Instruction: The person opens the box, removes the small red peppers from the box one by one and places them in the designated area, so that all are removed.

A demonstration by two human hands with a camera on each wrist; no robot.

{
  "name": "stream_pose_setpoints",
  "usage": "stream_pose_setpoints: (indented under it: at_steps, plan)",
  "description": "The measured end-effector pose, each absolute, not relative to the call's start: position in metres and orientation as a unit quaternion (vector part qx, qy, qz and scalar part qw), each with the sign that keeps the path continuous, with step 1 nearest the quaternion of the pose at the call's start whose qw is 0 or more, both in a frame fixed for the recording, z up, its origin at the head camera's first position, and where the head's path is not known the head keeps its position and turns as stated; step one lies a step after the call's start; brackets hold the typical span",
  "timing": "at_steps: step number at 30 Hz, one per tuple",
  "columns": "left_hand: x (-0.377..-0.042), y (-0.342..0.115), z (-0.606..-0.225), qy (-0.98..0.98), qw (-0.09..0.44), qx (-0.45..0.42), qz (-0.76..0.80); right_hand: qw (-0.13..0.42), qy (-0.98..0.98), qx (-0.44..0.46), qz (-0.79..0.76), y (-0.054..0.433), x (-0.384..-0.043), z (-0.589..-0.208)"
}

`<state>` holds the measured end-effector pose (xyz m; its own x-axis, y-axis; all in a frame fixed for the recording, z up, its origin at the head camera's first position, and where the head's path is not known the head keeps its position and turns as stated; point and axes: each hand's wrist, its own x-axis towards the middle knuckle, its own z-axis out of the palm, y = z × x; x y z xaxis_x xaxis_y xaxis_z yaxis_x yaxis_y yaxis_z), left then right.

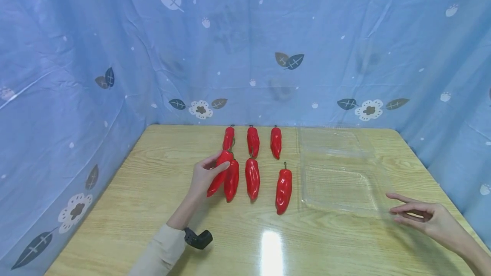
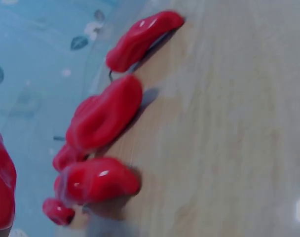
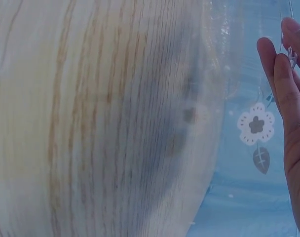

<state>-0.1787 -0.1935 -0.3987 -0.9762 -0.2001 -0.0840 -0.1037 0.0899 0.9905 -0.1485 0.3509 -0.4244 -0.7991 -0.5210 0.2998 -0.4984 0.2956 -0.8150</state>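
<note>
Several glossy red peppers lie in two rows on the wooden table (image 1: 153, 208). The back row holds three, with the middle pepper (image 1: 253, 141) among them. My left hand (image 1: 215, 163) grips one red pepper (image 1: 217, 179) by its upper end, tilted, just left of the front-row pepper (image 1: 232, 181). In the left wrist view the held pepper (image 2: 2, 183) shows at the left edge, with other peppers (image 2: 106, 117) lying beyond it. My right hand (image 1: 399, 210) is open, fingers straight (image 3: 287, 103), holding nothing, at the front right corner of a clear plastic clamshell container (image 1: 337, 182).
The clamshell lies open, its lid half (image 1: 333, 142) toward the back. Blue leaf-and-flower cloth (image 1: 268, 46) walls the table at the back and both sides. A bright glare spot (image 1: 270, 246) sits on the wood near the front edge. A black wrist camera mount (image 1: 197, 238) shows under my left sleeve.
</note>
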Motion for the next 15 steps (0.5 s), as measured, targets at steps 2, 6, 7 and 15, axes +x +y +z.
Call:
stream_pose_setpoints:
  at_steps: [2,6,7,15]
  plan:
    - [-0.186,-0.199,-0.399,-0.724,0.041,0.111,-0.68,0.015,0.803,-0.315,-0.505,0.351,-0.149,-0.424]
    - [-0.202,-0.211,-0.4,-0.708,0.062,0.123,-0.693,0.016,0.805,-0.307,-0.506,0.35,-0.149,-0.422]
    - [-0.207,-0.214,-0.4,-0.707,0.068,0.124,-0.693,0.017,0.806,-0.306,-0.507,0.349,-0.149,-0.422]
    - [-0.247,-0.241,-0.394,-0.701,0.111,0.149,-0.688,0.014,0.8,-0.312,-0.513,0.349,-0.146,-0.423]
